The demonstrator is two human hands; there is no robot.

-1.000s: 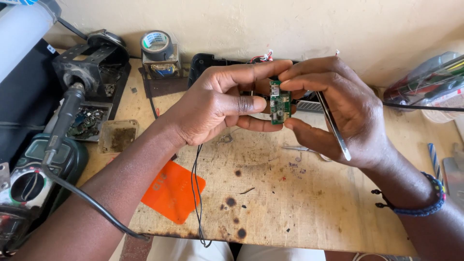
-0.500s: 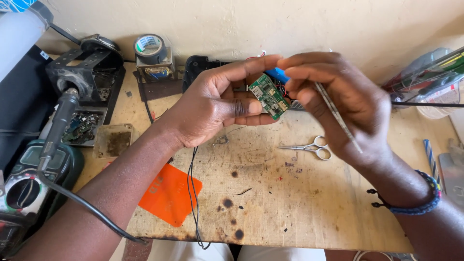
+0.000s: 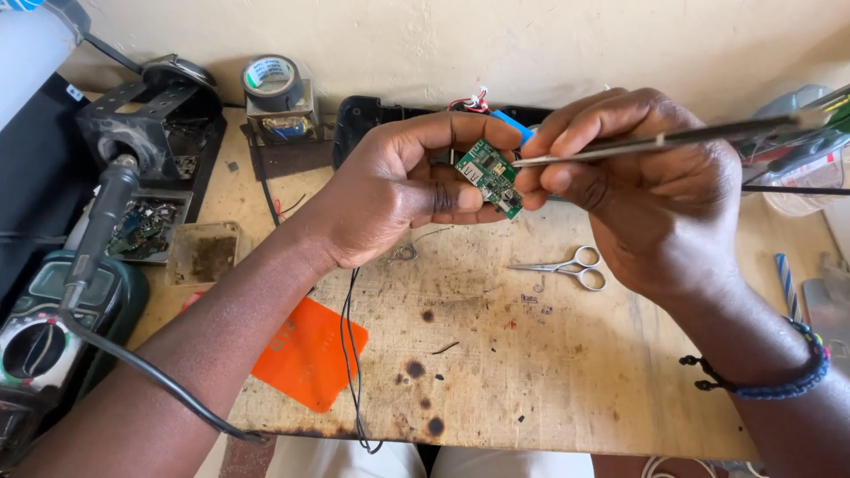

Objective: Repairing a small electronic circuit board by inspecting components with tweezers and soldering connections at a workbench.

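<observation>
Small green circuit board (image 3: pixel 489 177) pinched up in the air over the desk (image 3: pixel 549 372), well above the wood, between thumb and fingertips of the left hand (image 3: pixel 398 190). Fingers of that hand clenched on the board's edges, a blue part poking out behind it. Right hand (image 3: pixel 655 195) closed around a pair of metal tweezers (image 3: pixel 655 142), tips touching the board's upper right edge.

Best bet for this bit, going by the look of it: grip on the edges only, no thumb over the parts. Wrists or forearms braced against the desk edge to kill the shake. Board tilted toward the eyes so the tweezer tips land on one part, not two. Light squeeze only, tiny parts fly off easily.

Around the place:
- Orange plastic card (image 3: pixel 310 354) flat at the near edge, dark lettering, too small to make out.
- Roll of tape (image 3: pixel 271 75) on a boxy metal block at the back, printed ring inside the core.
- Small scissors (image 3: pixel 567 265) lying flat just below the right hand.
- Green multimeter (image 3: pixel 44 327) far left with a round dial.
- Soldering iron (image 3: pixel 102 221) in a black stand, cable trailing off the front.
- Clear plastic tub (image 3: pixel 797 177) far right with a white label and reddish print.
</observation>
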